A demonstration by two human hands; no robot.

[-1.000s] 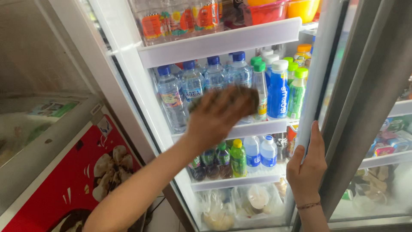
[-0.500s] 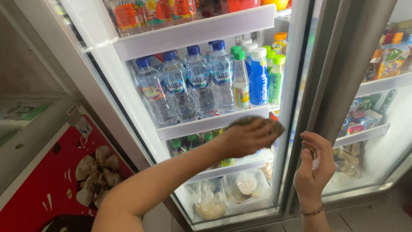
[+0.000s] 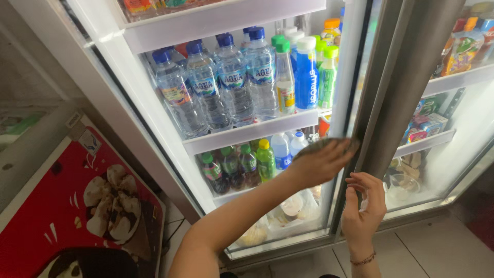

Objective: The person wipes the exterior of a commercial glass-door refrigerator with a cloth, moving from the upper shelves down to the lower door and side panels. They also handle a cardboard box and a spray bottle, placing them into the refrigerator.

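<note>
We see water bottles [image 3: 216, 82] on the shelf [image 3: 252, 131] above smaller bottles [image 3: 247, 162]; a chest freezer [image 3: 62, 206] stands left of the fridge door [image 3: 345, 77].
</note>
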